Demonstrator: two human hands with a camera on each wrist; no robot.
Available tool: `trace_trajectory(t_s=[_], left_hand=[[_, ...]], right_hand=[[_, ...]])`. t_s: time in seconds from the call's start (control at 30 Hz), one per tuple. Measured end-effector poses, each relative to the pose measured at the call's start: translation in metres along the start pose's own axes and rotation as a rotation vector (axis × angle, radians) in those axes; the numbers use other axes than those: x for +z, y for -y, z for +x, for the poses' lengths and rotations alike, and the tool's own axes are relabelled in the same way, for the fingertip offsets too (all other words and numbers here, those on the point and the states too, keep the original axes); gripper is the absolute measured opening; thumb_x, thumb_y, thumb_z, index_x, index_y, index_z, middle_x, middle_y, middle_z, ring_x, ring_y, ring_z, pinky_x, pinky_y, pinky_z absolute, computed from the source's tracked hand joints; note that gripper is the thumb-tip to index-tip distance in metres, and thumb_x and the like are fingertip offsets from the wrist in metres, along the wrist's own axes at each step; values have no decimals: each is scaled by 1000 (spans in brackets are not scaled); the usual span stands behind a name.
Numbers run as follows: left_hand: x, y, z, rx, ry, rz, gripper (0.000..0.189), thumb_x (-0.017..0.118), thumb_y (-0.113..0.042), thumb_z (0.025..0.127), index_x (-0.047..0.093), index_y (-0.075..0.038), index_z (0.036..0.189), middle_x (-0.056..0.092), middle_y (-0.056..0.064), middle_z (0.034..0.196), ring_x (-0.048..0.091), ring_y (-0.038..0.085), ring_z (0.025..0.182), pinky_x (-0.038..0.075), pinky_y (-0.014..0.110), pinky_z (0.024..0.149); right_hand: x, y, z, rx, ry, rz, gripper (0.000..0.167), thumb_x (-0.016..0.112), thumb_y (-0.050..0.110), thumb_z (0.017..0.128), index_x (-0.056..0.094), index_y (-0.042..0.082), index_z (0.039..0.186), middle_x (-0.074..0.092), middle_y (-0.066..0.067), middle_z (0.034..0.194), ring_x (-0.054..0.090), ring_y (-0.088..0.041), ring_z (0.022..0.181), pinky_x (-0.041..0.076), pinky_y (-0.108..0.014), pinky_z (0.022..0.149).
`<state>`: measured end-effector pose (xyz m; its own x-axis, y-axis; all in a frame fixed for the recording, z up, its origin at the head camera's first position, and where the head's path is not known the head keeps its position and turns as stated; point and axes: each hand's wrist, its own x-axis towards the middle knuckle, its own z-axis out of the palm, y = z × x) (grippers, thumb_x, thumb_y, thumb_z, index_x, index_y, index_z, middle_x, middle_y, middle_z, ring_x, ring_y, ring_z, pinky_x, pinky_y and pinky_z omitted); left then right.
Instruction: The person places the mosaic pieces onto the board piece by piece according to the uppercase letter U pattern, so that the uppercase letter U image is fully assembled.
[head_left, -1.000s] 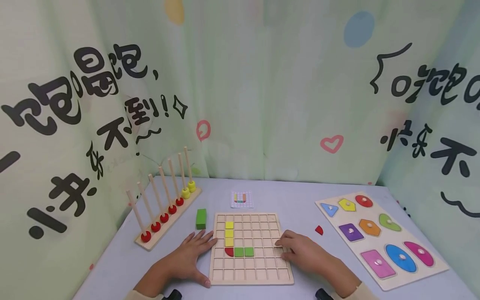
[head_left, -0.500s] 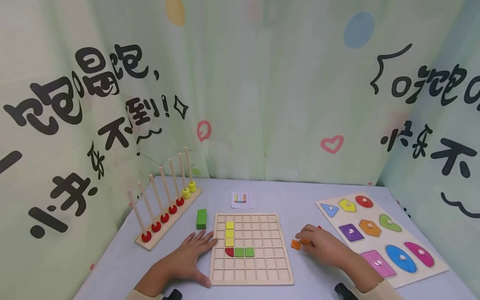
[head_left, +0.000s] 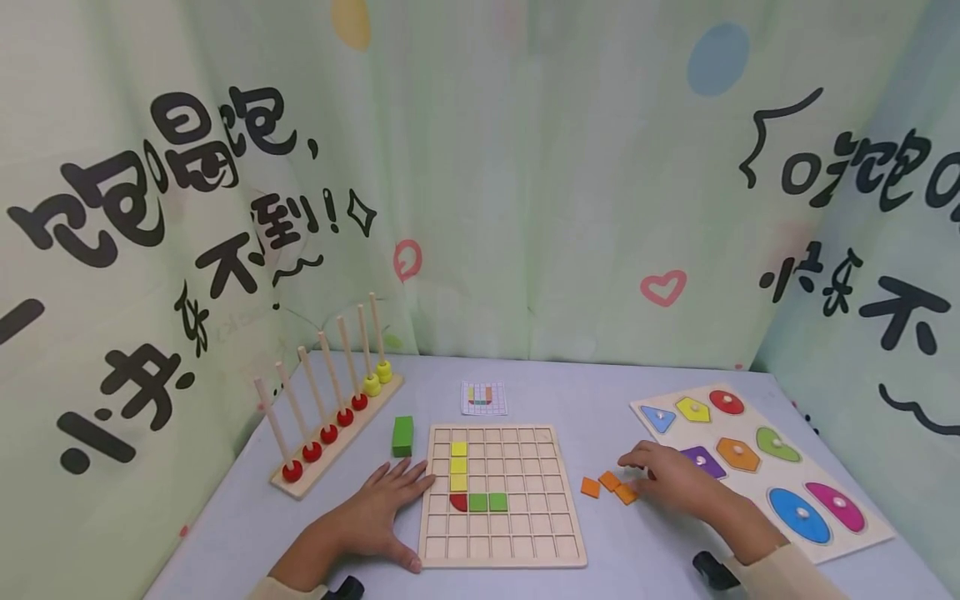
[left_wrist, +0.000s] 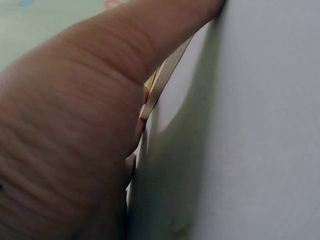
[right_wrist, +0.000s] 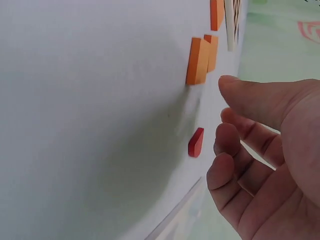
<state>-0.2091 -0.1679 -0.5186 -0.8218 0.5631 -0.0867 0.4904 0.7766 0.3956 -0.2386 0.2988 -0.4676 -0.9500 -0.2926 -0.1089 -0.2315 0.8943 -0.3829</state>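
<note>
A wooden grid board [head_left: 525, 533] lies in the middle of the table. On it sit three yellow squares [head_left: 458, 467], a red quarter-round piece [head_left: 459, 502] and two green squares [head_left: 487, 502]. My left hand [head_left: 378, 517] rests against the board's left edge, fingers spread and thumb at the near corner. Right of the board lie three loose orange square blocks [head_left: 590, 487]. Just beyond them hovers my right hand [head_left: 675, 483], fingers loosely bent and holding nothing. In the right wrist view, a loose red piece [right_wrist: 196, 142] lies on the table below the fingers; the hand hides it from the head view.
A peg rack [head_left: 337, 437] with red and yellow beads stands at the left. Beside it is a green block [head_left: 402, 437]. A small pattern card [head_left: 483, 398] lies behind the board. At the right is a shape puzzle board [head_left: 727, 525], partly behind my right arm.
My right hand has left the board's right edge and moved right. Orange blocks that it was handling now lie apart from it on the table. The left hand has stayed put.
</note>
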Motion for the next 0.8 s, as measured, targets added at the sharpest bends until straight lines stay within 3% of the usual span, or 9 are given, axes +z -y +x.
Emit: trace_trajectory(t_s=[0.3,0.6,0.8], left_hand=[[-1,-2,-2,-10,2,-9,121,67,-85,53,35,-23,153,21,0,160,9,29,147,5,55,115],[-2,-2,-2,-13,6,-7,121,67,-85,54,35,-24,153,21,-1,160,9,29,147,5,55,115],[-2,-3,-1,-25,9,-12,120,68,-84,53,35,-24,153,21,-1,160,9,29,147,5,56,115]], right_hand=[[-5,-12,4,-16,-10,-16,29,76,8,83,71,14,111,61,5,100,57,-18,96,52,-44,88],[-5,-20,11,-43,-21,-81,32,74,1,84,71,15,112,61,-4,118,56,-29,111,50,-49,92],[-5,-20,14,-63,-20,-84,33,71,-1,85,70,11,115,63,-7,119,55,-34,116,47,-52,94]])
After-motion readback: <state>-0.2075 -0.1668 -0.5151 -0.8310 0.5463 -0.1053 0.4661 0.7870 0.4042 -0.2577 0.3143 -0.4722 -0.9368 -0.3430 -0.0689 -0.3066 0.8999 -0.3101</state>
